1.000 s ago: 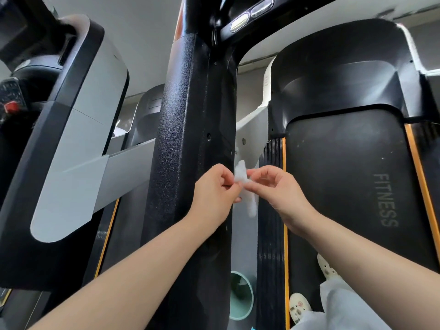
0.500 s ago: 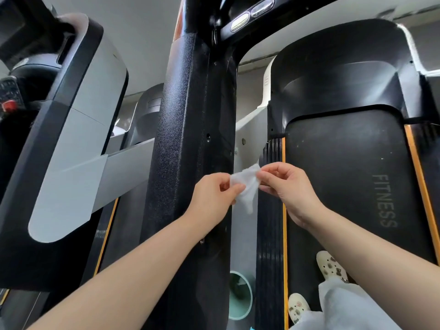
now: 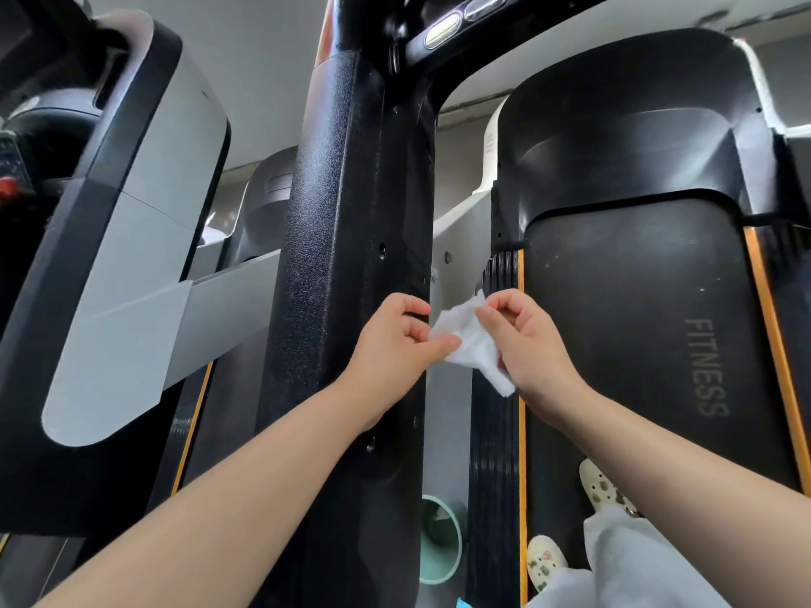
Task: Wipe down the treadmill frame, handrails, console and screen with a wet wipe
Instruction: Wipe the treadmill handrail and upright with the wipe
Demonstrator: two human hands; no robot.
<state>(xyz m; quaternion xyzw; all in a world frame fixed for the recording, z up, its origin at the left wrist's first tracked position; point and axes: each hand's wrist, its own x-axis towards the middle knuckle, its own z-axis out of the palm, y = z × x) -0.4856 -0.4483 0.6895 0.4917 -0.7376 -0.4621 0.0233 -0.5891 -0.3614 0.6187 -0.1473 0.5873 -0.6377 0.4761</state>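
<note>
The white wet wipe (image 3: pixel 471 344) hangs stretched between both hands, just in front of the black treadmill upright (image 3: pixel 346 265). The left hand (image 3: pixel 395 344) pinches its lower left edge, and the right hand (image 3: pixel 526 340) pinches its upper corner, apparently between thumb and forefinger. The hands sit close together but apart, joined only by the wipe.

White wipe (image 3: pixel 471 344); blk speckled upright (image 3: pixel 346 256); blk belt (image 3: pixel 636 344), orange edge strips; mint-green bin (image 3: pixel 441 541).
</note>
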